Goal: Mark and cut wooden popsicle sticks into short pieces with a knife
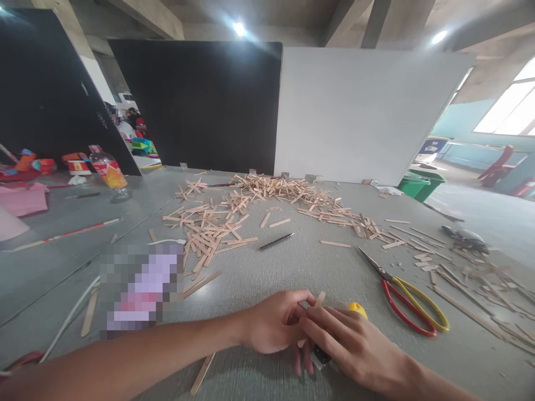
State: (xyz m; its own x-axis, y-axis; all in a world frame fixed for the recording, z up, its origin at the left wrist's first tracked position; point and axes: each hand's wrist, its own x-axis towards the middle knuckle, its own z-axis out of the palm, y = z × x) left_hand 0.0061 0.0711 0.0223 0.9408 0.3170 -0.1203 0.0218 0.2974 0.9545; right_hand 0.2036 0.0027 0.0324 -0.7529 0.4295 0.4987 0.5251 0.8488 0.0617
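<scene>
My left hand (278,323) and my right hand (351,340) meet near the bottom centre of the head view, fingers bent and touching. A pale wooden stick (320,299) pokes up between them; both hands are closed around it. Under my right hand shows part of a dark object (321,355), mostly hidden. Just beyond that hand a yellow rounded thing (358,309) peeks out. Scissors (388,277) with one red and one yellow handle lie open to the right. A dark pen (276,241) rests on the grey table ahead of my hands.
A large heap of wooden sticks (267,189) curves across the table (251,273). More sticks and strips (468,289) lie at the right. At the left are a blurred purple item (146,289), a cable and a drink bottle (109,171). Black and white panels (355,111) stand behind.
</scene>
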